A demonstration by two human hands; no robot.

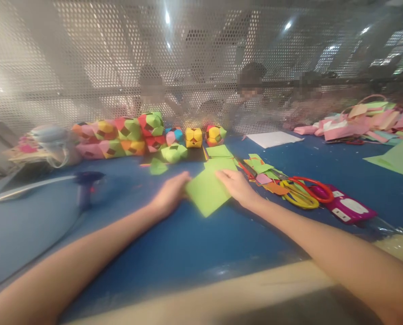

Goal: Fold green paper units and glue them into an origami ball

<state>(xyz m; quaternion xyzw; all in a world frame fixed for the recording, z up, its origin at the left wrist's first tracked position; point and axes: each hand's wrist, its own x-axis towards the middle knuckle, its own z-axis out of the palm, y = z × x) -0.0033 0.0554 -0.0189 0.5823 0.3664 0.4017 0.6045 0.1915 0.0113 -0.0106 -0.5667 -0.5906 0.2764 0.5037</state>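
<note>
A square of lime-green paper (pixel 208 192) is turned corner-down above the blue table. My left hand (pixel 170 194), slightly blurred, pinches its left corner. On the opposite side, my right hand (pixel 237 185) grips the paper between thumb and fingers. Just beyond lie more green sheets (pixel 220 152), partly covered by the held square. A folded green paper piece (pixel 158 166) rests beyond my left hand. To the right of my right hand are paper scraps (pixel 260 167), yellow-handled scissors (pixel 299 197) and red-handled scissors (pixel 318 187).
Folded paper balls (pixel 127 128) are stacked along the mesh panel (pixel 201 54). A hot glue gun (pixel 86 183) with its cord stands left. A purple packet (pixel 352 207), white sheet (pixel 274 138) and coloured paper pile (pixel 363 119) lie right. People show dimly behind the mesh.
</note>
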